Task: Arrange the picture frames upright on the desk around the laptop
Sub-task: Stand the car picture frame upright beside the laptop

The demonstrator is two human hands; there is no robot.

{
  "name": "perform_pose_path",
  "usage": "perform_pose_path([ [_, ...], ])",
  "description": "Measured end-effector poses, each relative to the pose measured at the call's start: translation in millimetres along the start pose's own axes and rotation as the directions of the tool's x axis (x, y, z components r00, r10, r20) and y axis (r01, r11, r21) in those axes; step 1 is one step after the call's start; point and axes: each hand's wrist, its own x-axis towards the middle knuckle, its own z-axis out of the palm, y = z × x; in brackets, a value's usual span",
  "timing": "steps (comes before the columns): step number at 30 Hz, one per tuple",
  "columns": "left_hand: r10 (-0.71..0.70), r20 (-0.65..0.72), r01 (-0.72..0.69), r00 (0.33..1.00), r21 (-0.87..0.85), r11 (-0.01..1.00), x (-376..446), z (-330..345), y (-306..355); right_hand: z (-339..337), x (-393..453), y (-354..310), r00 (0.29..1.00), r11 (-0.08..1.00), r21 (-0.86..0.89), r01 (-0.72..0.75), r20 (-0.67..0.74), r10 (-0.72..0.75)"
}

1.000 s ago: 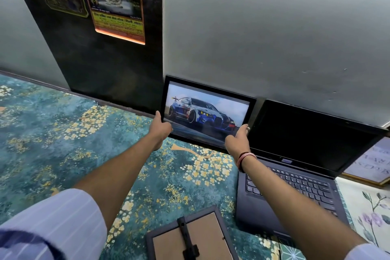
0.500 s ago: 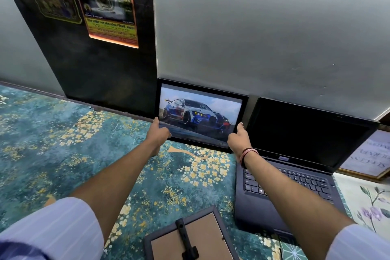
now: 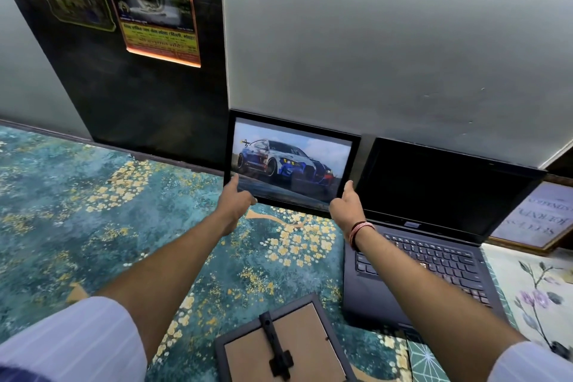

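Note:
A black picture frame with a racing-car photo [image 3: 291,164] stands upright against the wall, just left of the open dark laptop [image 3: 440,189]. My left hand [image 3: 235,203] grips its lower left corner, thumb on the front. My right hand [image 3: 347,209] holds the lower right corner in the same way. A second frame [image 3: 279,341] lies face down at the near edge, its brown back and black stand showing. A gold-edged frame with lettering [image 3: 536,220] leans at the far right, behind the laptop.
The desk wears a teal cloth with gold flowers [image 3: 93,211]. A pale floral mat [image 3: 533,282] lies to the right of the laptop. The grey wall [image 3: 372,56] and a dark panel with posters [image 3: 155,9] close off the back.
The car frame has been set further back and more upright against the wall, closer to the laptop lid. Both hands stay on its lower corners.

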Motion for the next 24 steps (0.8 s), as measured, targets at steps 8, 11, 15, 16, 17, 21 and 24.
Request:
perform_pose_path([
  [8, 0.039, 0.158, -0.051, 0.987, 0.071, 0.996, -71.7, 84.0, 4.4, -46.8, -38.6, 26.6, 0.997, 0.992, 0.111, 0.057, 0.036, -0.062],
  [11, 0.051, 0.258, -0.074, 0.965, 0.083, 0.994, -101.0, 133.2, 8.5, -94.0, -47.6, 45.7, 0.999, 0.981, 0.190, 0.036, 0.018, -0.040],
  [15, 0.084, 0.347, -0.127, 0.934, 0.102, 0.987, -130.8, 213.4, 19.5, -176.1, -47.4, 75.0, 0.997, 0.960, 0.280, 0.009, -0.077, 0.014],
  [16, 0.091, 0.370, -0.138, 0.925, 0.103, 0.985, -136.0, 233.6, 21.7, -196.1, -46.6, 81.8, 0.994, 0.954, 0.300, 0.012, -0.105, 0.020],
  [17, 0.095, 0.396, -0.148, 0.913, 0.106, 0.983, -143.1, 258.0, 24.2, -220.9, -46.7, 90.1, 0.990, 0.948, 0.317, 0.013, -0.139, 0.033],
  [21, 0.065, 0.483, -0.126, 0.873, 0.095, 0.988, -173.0, 344.1, 37.5, -310.6, -43.0, 124.7, 0.965, 0.931, 0.366, 0.002, -0.245, 0.094],
  [24, 0.062, 0.510, -0.137, 0.858, 0.111, 0.984, -193.1, 413.2, 49.8, -378.5, -34.1, 153.9, 0.955, 0.915, 0.404, -0.002, -0.272, 0.122],
])
